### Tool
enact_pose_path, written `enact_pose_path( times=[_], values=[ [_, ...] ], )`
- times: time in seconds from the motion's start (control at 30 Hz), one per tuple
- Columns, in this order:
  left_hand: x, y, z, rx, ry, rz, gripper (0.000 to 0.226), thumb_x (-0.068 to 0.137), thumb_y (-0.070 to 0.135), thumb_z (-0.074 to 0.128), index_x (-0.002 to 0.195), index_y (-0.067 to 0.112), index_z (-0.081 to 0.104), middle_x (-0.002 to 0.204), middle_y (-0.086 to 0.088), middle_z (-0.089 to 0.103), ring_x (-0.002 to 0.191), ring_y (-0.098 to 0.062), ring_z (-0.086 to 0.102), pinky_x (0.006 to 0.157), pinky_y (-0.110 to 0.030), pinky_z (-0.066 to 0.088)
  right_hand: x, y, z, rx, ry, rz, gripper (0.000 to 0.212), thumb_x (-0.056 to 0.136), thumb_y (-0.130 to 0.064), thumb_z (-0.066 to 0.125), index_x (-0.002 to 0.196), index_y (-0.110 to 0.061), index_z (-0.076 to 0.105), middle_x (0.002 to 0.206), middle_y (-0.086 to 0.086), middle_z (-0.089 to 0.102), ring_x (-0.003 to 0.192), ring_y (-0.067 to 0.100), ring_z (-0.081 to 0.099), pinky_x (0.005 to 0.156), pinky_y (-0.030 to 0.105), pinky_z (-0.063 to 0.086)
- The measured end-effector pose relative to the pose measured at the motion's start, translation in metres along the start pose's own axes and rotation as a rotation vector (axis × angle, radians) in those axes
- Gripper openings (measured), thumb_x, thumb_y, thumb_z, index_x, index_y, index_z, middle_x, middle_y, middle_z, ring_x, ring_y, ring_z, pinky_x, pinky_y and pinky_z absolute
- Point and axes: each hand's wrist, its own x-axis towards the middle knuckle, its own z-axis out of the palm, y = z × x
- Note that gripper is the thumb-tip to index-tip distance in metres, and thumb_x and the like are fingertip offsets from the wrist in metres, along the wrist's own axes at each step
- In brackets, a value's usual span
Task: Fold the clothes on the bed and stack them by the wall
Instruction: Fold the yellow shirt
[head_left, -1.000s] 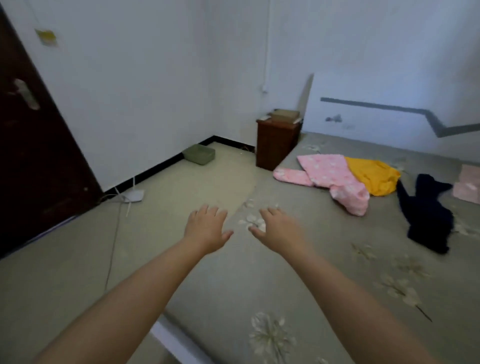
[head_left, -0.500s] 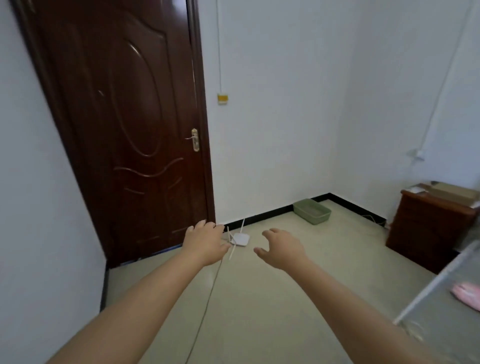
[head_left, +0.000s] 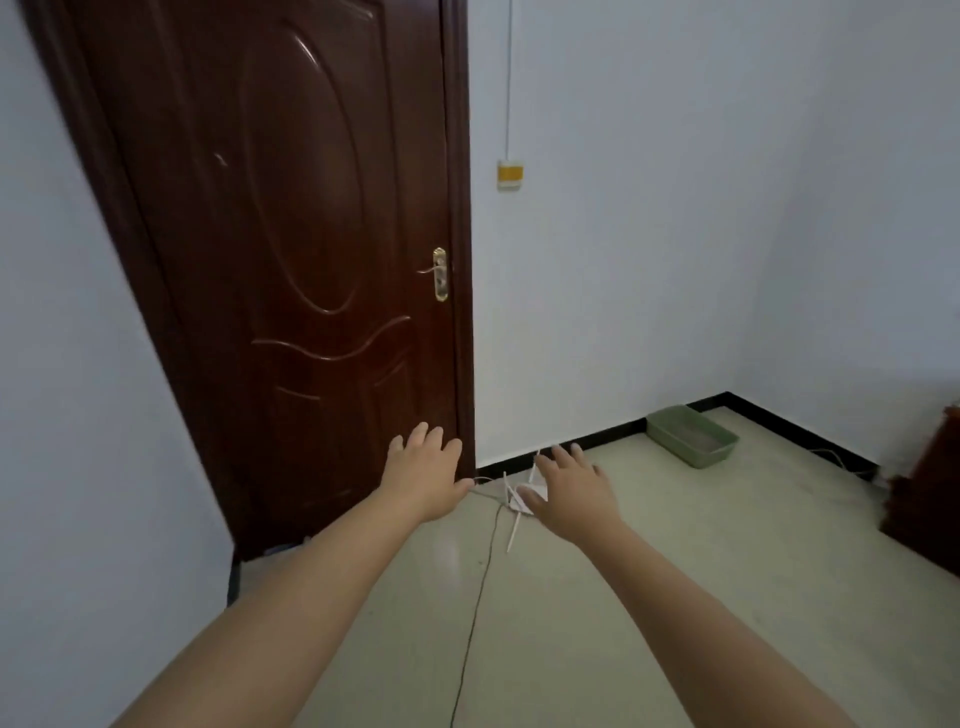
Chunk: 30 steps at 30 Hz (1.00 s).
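— Writing or labels: is anything readable being shown?

— Nothing legible is being shown. A small yellow and white box (head_left: 510, 175) is being seen on the wall (head_left: 649, 234), but any marking on it is too small to be read.

— Where are the clothes and the bed being seen?

— Neither is being shown in the head view, so their place relative to either hand cannot be told.

— How are the hands being held?

— The left hand (head_left: 426, 480) is being held out flat with fingers spread, in front of the dark wooden door (head_left: 291, 270). The right hand (head_left: 571, 491) is likewise being held out with fingers relaxed and spread, over a white router (head_left: 524, 503) on the floor (head_left: 675, 597). Nothing is being gripped. A green tray (head_left: 693, 435) is being seen by the wall.
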Motion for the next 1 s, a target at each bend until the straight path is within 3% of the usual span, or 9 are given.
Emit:
enact_pose_path(
  times=[0.13,0.47,0.67,1.0],
  values=[
    [0.079,0.06,0.024,-0.052,0.04,0.187,0.053,0.094,0.044,0.036,0.137,0.013,0.032,0.145,-0.01,0.028,0.137,-0.026,0.018,0.107,-0.042,0.021,0.021,0.063,0.015,-0.028,0.004,0.22,0.058,0.095,-0.05,0.031,0.143,-0.018,0.026,0.154,0.006,0.018,0.142,0.025,0.011,0.113,0.042,0.016],
    [0.232,0.306,0.069,-0.003,-0.02,0.594,0.048,0.095,0.042,0.034,0.134,0.014,0.034,0.138,-0.009,0.036,0.13,-0.025,0.029,0.106,-0.046,0.021,0.025,0.309,0.036,-0.109,-0.017,0.71,0.057,0.096,-0.048,0.028,0.144,-0.016,0.024,0.154,0.006,0.019,0.141,0.025,0.016,0.113,0.04,0.018],
    [0.317,0.443,0.072,-0.023,0.015,0.774,0.05,0.096,0.042,0.032,0.137,0.013,0.03,0.145,-0.009,0.029,0.137,-0.024,0.02,0.11,-0.044,0.016,0.017,0.45,0.025,-0.115,0.006,0.926,0.055,0.096,-0.046,0.03,0.141,-0.015,0.027,0.149,0.006,0.028,0.139,0.025,0.023,0.112,0.039,0.022],
    [0.424,0.697,0.124,-0.03,-0.039,1.113,0.054,0.096,0.042,0.032,0.14,0.014,0.025,0.149,-0.006,0.023,0.14,-0.022,0.015,0.111,-0.043,0.014,-0.002,0.675,0.038,-0.071,-0.07,1.257,0.054,0.097,-0.042,0.031,0.144,-0.016,0.024,0.153,0.004,0.019,0.142,0.022,0.015,0.113,0.041,0.018]
  ],
)
